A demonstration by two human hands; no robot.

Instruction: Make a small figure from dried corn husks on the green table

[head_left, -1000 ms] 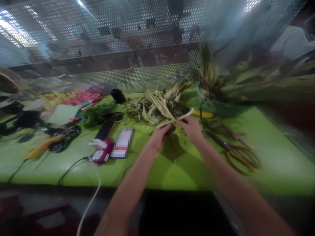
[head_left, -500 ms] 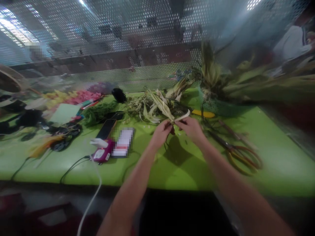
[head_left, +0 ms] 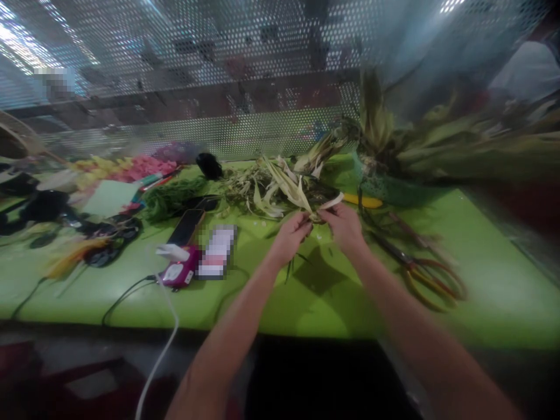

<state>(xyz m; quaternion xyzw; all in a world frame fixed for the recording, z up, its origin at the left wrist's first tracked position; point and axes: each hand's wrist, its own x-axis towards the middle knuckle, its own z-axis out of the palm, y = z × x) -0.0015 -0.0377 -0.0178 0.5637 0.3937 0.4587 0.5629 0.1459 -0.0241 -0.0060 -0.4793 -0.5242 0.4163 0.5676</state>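
Note:
My left hand (head_left: 290,238) is closed, its fingertips pinching the lower end of a pale dried husk bundle (head_left: 289,185) that looks like corn husk. Close on its right, my right hand (head_left: 346,228) pinches a curled pale strip (head_left: 331,202) of the same husk beside the bundle's base. Thin dark stalks (head_left: 292,266) hang under my left hand. The bundle's upper leaves overlap a heap of dried plant matter (head_left: 245,188) behind, so I cannot make out where one ends. My fingertips partly hide the grip.
Large scissors (head_left: 431,283) lie right of my right arm, and a yellow handle (head_left: 363,200) beyond it. A green basket (head_left: 394,189) of dry leaves stands back right. Left are a phone (head_left: 217,251), a purple corded device (head_left: 180,273), and green fibres (head_left: 175,198). A perforated screen (head_left: 210,131) rises behind.
My hands have moved slightly apart at the husk's base, the right hand a little to the right with the curled strip. The view has shifted slightly.

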